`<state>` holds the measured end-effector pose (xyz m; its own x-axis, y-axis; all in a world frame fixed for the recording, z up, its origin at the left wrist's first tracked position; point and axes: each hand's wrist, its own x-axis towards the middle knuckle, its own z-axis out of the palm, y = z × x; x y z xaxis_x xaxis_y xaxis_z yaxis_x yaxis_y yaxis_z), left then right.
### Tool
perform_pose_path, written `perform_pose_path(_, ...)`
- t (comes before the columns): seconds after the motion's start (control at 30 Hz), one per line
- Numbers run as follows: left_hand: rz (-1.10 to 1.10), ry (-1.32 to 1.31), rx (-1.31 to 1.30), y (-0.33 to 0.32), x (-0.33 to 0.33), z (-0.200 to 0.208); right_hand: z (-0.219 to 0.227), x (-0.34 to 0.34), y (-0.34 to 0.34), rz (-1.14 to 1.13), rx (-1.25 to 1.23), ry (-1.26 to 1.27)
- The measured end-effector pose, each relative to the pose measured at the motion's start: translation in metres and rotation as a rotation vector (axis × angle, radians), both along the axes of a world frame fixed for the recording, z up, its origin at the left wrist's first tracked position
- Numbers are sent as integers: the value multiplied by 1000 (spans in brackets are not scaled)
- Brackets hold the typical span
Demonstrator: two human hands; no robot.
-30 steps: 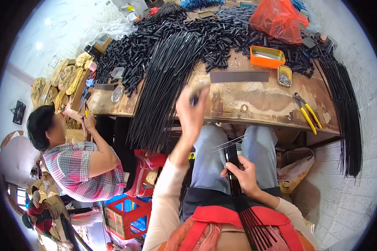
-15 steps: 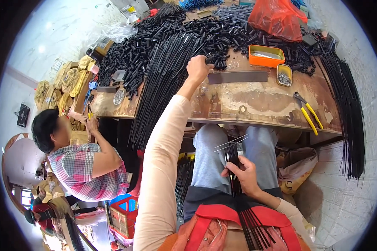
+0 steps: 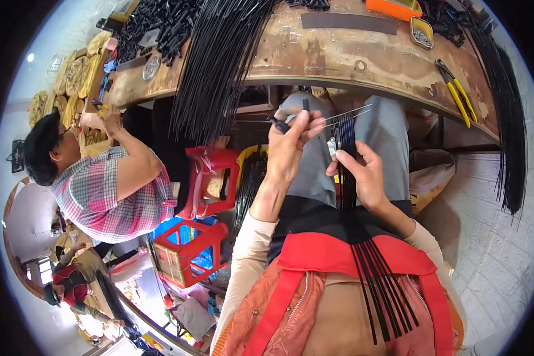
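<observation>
Over my lap, my right hand (image 3: pixel 366 178) is closed round a bundle of thin black rods (image 3: pixel 346 163), whose lower ends fan out over my red-trimmed front. A small silvery metal piece (image 3: pixel 332 146) shows at the bundle's left edge, beside my right fingers. Two thin metal wires (image 3: pixel 356 113) cross the top of the bundle, reaching toward my left hand. My left hand (image 3: pixel 288 145), just left of the bundle, grips short black plastic tubes (image 3: pixel 305 105); one stands up by the fingertips and another dark piece juts from the fist. Motion blurs some of its fingers.
The worn wooden table (image 3: pixel 338 53) ahead bears a long pile of black rods (image 3: pixel 219 65), a grey strip (image 3: pixel 349 23), a dish of small metal parts (image 3: pixel 421 32) and yellow-handled pliers (image 3: pixel 457 95). At left, a person in a checked shirt (image 3: pixel 110 184) works near red stools (image 3: pixel 213 184).
My left hand has come back from the pile on the table to beside the bundle, bringing black tubes. The view has tilted down; my right hand still holds the rods.
</observation>
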<state>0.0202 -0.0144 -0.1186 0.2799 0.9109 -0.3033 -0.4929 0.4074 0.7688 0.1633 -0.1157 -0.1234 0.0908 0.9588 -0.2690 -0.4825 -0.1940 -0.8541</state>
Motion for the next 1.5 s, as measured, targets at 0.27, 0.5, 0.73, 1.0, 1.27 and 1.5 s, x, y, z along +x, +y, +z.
perform_pose_path(0.27,-112,-153,-60,-3,5,7,4,-8,2,-31,4,-5)
perform_pose_path(0.5,-56,-215,-77,-9,2,0,2,-9,3,7,25,-29)
perform_pose_path(0.73,-48,-209,12,-7,8,6,3,-3,4,12,14,-39)
perform_pose_path(1.0,-60,-132,60,-6,11,5,5,-3,4,30,7,7)
perform_pose_path(1.27,-13,-83,-4,-6,8,5,4,-3,5,34,14,32)
perform_pose_path(1.5,-15,-89,-28,-6,8,6,5,-4,6,51,9,18)
